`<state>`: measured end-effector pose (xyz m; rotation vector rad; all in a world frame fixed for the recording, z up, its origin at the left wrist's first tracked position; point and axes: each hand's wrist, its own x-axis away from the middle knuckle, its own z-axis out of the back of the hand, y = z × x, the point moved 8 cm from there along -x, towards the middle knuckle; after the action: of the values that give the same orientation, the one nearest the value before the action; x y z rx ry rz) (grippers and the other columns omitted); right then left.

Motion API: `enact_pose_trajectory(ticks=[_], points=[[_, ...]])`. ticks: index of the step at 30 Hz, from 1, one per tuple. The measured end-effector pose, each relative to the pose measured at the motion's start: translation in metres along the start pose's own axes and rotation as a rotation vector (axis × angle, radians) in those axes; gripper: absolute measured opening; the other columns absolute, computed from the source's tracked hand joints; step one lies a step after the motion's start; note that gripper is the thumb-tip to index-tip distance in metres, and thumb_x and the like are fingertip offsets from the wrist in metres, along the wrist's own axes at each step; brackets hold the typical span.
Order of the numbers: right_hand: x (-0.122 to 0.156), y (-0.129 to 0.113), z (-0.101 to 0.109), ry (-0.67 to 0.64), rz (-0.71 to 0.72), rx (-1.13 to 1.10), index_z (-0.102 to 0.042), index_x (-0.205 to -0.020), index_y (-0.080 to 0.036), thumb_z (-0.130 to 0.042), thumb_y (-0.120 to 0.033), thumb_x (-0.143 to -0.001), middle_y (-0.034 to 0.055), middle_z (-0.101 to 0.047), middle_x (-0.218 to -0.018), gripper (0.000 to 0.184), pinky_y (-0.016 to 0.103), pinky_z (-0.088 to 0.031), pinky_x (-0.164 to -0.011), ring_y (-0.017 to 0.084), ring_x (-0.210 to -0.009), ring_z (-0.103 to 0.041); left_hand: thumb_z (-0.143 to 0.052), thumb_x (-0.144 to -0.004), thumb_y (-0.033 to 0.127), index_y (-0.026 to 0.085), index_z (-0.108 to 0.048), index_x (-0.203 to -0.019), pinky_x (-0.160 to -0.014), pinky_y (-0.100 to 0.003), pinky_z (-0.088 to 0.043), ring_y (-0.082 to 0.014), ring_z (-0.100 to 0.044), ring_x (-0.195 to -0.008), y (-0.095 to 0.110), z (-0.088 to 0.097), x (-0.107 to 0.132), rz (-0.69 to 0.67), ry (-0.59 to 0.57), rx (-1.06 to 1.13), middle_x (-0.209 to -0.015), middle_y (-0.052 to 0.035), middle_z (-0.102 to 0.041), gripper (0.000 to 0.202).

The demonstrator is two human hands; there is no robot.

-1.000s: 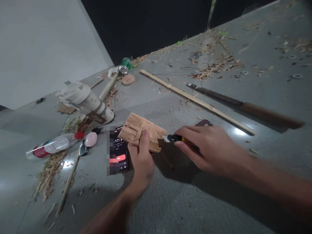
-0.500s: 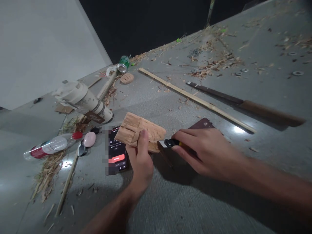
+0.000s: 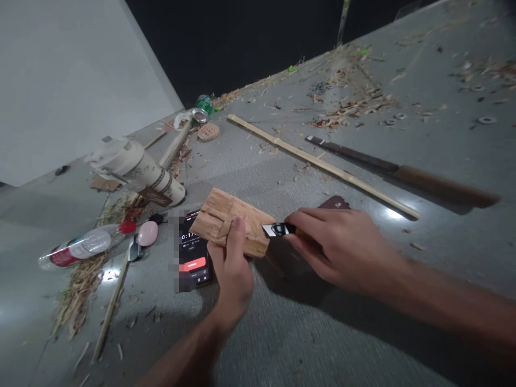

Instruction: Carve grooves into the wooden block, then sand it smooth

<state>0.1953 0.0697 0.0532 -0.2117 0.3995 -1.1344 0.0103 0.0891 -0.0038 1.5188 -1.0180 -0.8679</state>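
A flat piece of light wood [image 3: 226, 217] with carved grooves is gripped by my left hand [image 3: 234, 269], thumb lying on its upper face. My right hand [image 3: 334, 244] is closed around a utility knife [image 3: 282, 229], whose black head and short blade point left. The blade's tip is at the wood's right edge and seems to touch it. Most of the knife's handle is hidden in my fingers. Partly behind the wood lies a phone [image 3: 194, 271] with a lit timer screen. A dark reddish-brown piece [image 3: 335, 202] shows behind my right hand.
A bamboo strip [image 3: 318, 161] and a saw-like tool with a wooden handle [image 3: 427, 180] lie beyond my hands. To the left are a tumbler [image 3: 141, 166], a plastic bottle [image 3: 86, 246] and a pink oval object [image 3: 148, 234]. A green can [image 3: 202, 107] stands far back among wood shavings.
The knife has risen slightly, its blade shifting from the wood's lower right corner to higher on the right edge. The wood has tilted a little; my left hand keeps its grip.
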Motion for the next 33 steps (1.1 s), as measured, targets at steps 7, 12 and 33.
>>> enact_pose_trajectory(ticks=[7,12,33], points=[[-0.001,0.002,-0.002,-0.028,0.012,-0.021,-0.064,-0.095,-0.02,-0.04,-0.039,-0.107,0.0035,-0.068,-0.083,0.033,0.036,-0.021,-0.061,0.019,-0.068,-0.056,-0.079,-0.089,0.048,0.025,-0.073,-0.103,-0.099,-0.034,-0.056,-0.0212,-0.069,-0.112,0.001,-0.003,0.0,0.009,-0.018,0.016,-0.114,-0.003,-0.074,0.028],[0.001,-0.005,0.001,-0.023,0.118,-0.093,-0.062,-0.096,-0.019,-0.042,-0.037,-0.107,0.0031,-0.067,-0.084,0.029,0.036,-0.024,-0.062,0.017,-0.068,-0.057,-0.076,-0.091,0.049,0.023,-0.076,-0.102,-0.096,-0.035,-0.056,-0.022,-0.071,-0.108,0.001,-0.003,0.0,0.023,-0.055,-0.047,-0.111,-0.0046,-0.076,0.028],[-0.002,-0.002,0.003,-0.033,0.137,0.015,-0.068,-0.098,-0.018,-0.041,-0.033,-0.106,0.004,-0.072,-0.085,0.031,0.035,-0.025,-0.06,0.018,-0.067,-0.062,-0.071,-0.096,0.043,0.022,-0.079,-0.084,-0.077,-0.031,-0.058,-0.0192,-0.072,-0.081,0.012,-0.013,0.004,-0.035,-0.193,-0.189,-0.084,-0.004,-0.078,0.025]])
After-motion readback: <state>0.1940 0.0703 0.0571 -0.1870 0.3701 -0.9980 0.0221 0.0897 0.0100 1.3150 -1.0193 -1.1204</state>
